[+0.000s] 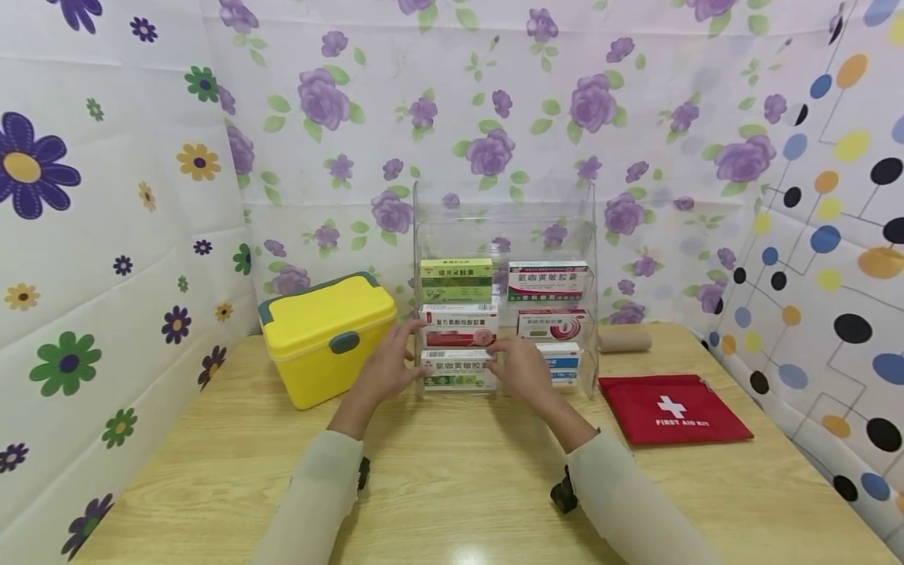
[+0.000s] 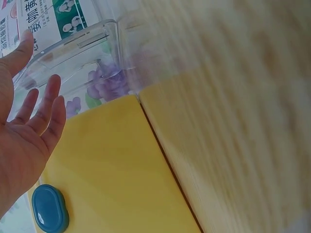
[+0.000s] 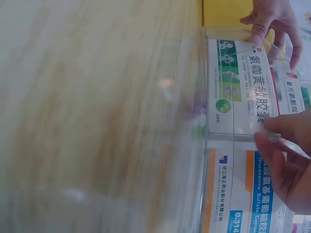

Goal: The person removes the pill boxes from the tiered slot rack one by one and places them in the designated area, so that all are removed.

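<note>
**A:** Head view: what sits between the two hands?

**B:** A white and green rectangular cardboard medicine box (image 1: 457, 370), lying on the bottom left shelf of a clear acrylic tiered display rack (image 1: 589, 235). The rack stands on a pale wooden table (image 1: 459, 471). The box's long axis runs left to right, parallel to the rack's front edge, so one short end faces each hand.

**A:** How are the hands placed?

**B:** The left hand (image 1: 387, 369) is at the box's left end, the right hand (image 1: 521, 369) at its right end. Both are level with the box and about equally near.

**A:** Are they gripping it?

**B:** The left wrist view shows the left hand (image 2: 24, 131) with fingers (image 2: 48, 97) straight and spread, the thumb tip touching the clear rack by the box (image 2: 53, 17); it is not closed around anything. In the right wrist view, the right hand (image 3: 286, 160) has its thumb and fingertips (image 3: 272, 141) pinched together against the right end of the box (image 3: 240, 87), at the rack's clear front lip. I cannot tell whether they pinch the box itself or only rest on the acrylic.

**A:** What is nearby?

**B:** A yellow plastic case with a teal latch (image 1: 326, 333) stands just left of the rack, close behind the left hand. A red fabric first aid pouch (image 1: 671, 408) lies to the right, well apart from the right hand.
</note>
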Action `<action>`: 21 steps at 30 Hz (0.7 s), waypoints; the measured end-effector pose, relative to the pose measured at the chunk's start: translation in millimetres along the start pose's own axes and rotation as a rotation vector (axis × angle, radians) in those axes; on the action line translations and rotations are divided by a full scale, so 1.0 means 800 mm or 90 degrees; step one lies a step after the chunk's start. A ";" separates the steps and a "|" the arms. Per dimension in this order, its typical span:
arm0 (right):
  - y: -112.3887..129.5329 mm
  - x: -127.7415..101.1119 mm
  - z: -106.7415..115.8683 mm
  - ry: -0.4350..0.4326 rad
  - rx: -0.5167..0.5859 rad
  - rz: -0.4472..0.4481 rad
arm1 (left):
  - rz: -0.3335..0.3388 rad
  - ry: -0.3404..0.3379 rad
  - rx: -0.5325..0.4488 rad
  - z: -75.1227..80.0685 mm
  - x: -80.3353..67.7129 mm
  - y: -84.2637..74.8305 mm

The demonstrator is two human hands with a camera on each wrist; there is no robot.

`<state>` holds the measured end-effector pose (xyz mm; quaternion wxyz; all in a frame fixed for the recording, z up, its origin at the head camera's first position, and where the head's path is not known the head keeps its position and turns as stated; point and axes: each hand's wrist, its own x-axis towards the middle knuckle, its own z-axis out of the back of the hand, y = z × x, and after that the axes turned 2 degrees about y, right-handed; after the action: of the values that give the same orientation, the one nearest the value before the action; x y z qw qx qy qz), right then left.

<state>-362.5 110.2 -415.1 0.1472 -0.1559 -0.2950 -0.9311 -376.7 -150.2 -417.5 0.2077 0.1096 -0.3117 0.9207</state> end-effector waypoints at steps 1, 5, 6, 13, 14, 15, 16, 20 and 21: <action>0.000 0.001 0.001 -0.003 0.001 0.004 | -0.004 0.000 -0.005 0.001 0.000 0.000; 0.000 0.002 0.002 -0.006 0.030 0.014 | -0.004 0.006 -0.014 0.007 0.000 -0.002; 0.000 0.002 0.001 -0.006 0.039 0.016 | 0.001 0.006 -0.014 0.008 0.000 -0.003; -0.002 0.000 0.002 -0.060 0.112 0.043 | -0.013 0.002 -0.022 0.005 0.002 0.000; -0.001 -0.001 0.003 -0.065 0.118 0.045 | -0.017 0.001 -0.023 0.004 0.002 0.001; -0.001 -0.001 0.004 -0.068 0.122 0.048 | -0.019 0.000 -0.024 0.004 0.002 0.002; 0.000 -0.001 0.005 -0.073 0.126 0.052 | -0.020 -0.001 -0.026 0.003 0.001 0.003; 0.003 -0.002 0.013 -0.096 0.153 0.062 | -0.013 -0.006 -0.026 0.004 0.001 0.004; 0.003 -0.002 0.015 -0.104 0.160 0.068 | -0.012 -0.008 -0.028 0.004 0.000 0.005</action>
<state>-357.8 115.6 -405.2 0.1902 -0.2269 -0.4113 -0.8621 -378.5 -154.8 -416.9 0.2166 0.1135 -0.3318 0.9111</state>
